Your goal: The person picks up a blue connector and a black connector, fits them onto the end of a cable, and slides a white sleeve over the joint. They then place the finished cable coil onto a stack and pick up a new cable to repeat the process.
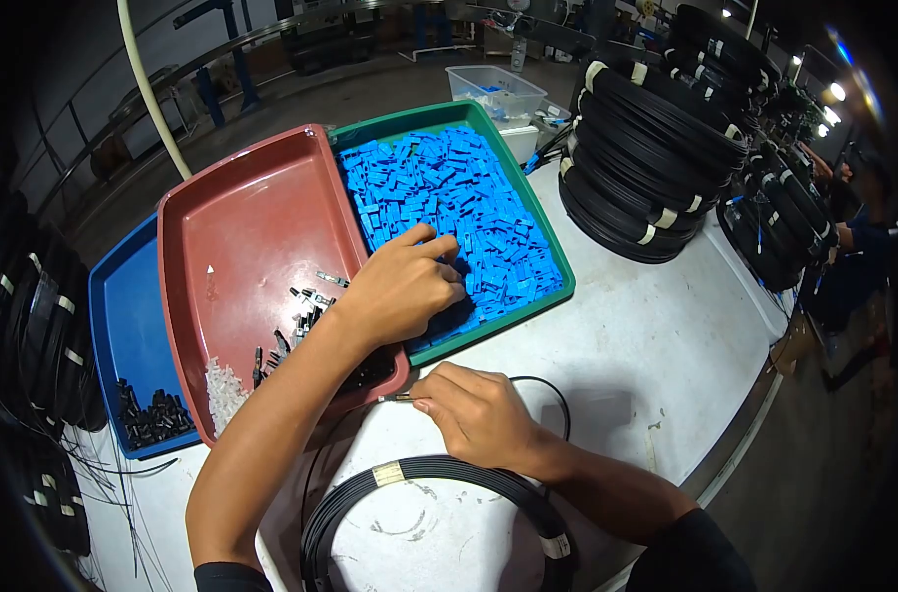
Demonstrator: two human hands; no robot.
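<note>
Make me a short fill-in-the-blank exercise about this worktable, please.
The left hand is over small pieces coloured ____.
Those pieces lie in a tray coloured ____.
The hand holding the cable end is the ____ one.
White bits lie in the ____ tray.
Missing words: blue; green; right; red.

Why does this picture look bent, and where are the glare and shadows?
Head view: the white table bows at its edge and the corners darken, probably from a very wide lens; also in the head view, lamps at upper right glare, with a coloured streak above, the red tray shines, and a soft shadow lies on the table beside the right hand.
</note>
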